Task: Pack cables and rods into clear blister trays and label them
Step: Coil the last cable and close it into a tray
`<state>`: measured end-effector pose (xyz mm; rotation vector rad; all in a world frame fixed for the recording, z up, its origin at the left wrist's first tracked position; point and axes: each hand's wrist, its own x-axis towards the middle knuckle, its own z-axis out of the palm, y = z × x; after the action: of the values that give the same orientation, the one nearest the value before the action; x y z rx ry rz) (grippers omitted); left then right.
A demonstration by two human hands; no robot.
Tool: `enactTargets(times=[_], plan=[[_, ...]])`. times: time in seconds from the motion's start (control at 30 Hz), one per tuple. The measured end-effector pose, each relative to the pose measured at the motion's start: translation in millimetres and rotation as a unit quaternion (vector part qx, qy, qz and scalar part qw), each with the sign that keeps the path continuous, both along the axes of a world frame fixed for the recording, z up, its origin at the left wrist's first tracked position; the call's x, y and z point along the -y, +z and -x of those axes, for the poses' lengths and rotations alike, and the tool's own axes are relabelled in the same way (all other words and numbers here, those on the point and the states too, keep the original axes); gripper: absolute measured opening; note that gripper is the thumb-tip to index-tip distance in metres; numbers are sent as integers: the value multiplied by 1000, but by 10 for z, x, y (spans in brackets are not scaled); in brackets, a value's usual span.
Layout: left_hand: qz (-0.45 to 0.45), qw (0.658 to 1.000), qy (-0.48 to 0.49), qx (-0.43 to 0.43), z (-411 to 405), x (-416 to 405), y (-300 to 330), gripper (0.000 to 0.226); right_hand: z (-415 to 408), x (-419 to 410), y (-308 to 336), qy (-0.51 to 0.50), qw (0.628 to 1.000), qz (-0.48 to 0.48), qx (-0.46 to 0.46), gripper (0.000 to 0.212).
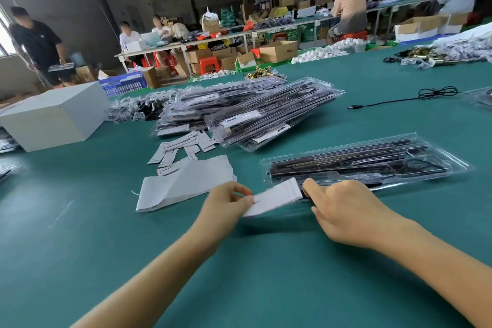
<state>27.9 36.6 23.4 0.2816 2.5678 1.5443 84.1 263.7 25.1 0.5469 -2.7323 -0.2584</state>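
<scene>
Pinched between thumb and fingers of the left hand (229,201), a white label (274,197) is held by its 8 o'clock end, its other end reaching toward the near corner of a filled blister tray (452,165). The right hand (346,210) lies at the label's 3 o'clock end, thumb extended onto the tray edge and the remaining fingers curled under; whether those fingers grip the label or only steady the tray cannot be told.

The tray lies on the green table (266,274), at 2 o'clock from the hands, holding black rods (332,160) and a coiled cable (420,165).

The step in hand appears to be labelling. To do it well, the label should be kept taut and parallel to the tray's long edge, tacked at one end first, then smoothed outward with the thumb so that no crease or bubble forms. The tray is light and may slide, so one hand should press it down.

At 12 o'clock a stack of finished trays (266,117) rests; loose labels (181,152) lie at 11 o'clock, and a sheet of backing paper (191,184) at 10 o'clock, touching nothing in the hands. A spare cable (415,96) lies well apart at 1 o'clock.
</scene>
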Motion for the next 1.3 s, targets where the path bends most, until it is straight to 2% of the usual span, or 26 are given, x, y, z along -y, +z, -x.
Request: enactTargets(times=[0.13,0.27,0.33,0.4,0.6,0.73,0.83,1.0,1.1,1.2,1.3], plan=[[4,1000,-8,20,13,-131,-62,7,-5,-20,-7,-23,999,6,40,34],[-70,995,26,60,21,-165,-73,13,-6,-41,13,-10,999,9,29,35],[-97,993,31,66,22,-188,-84,15,-40,-12,80,-9,1000,18,5,49],[-88,994,44,50,27,-219,-117,15,-44,-15,71,4,1000,16,-7,57],[-128,984,120,17,42,-320,-211,19,-43,-38,24,39,999,16,-26,33],[-144,979,145,24,34,-339,-230,20,-34,-33,-15,59,997,33,-40,40],[-158,976,149,29,37,-342,-228,20,-35,-34,-3,58,997,33,-35,38],[-101,991,88,-7,-11,-349,-242,18,-33,-10,-46,47,998,9,-49,25],[-15,997,36,-74,-16,-317,-238,17,-15,-3,-78,21,999,-13,-40,34],[45,986,-15,-157,-44,-302,-257,16,-5,-12,-129,-21,1000,2,-5,38],[108,974,-28,-197,-56,-302,-292,15,-4,-17,-199,-63,998,5,31,23]])
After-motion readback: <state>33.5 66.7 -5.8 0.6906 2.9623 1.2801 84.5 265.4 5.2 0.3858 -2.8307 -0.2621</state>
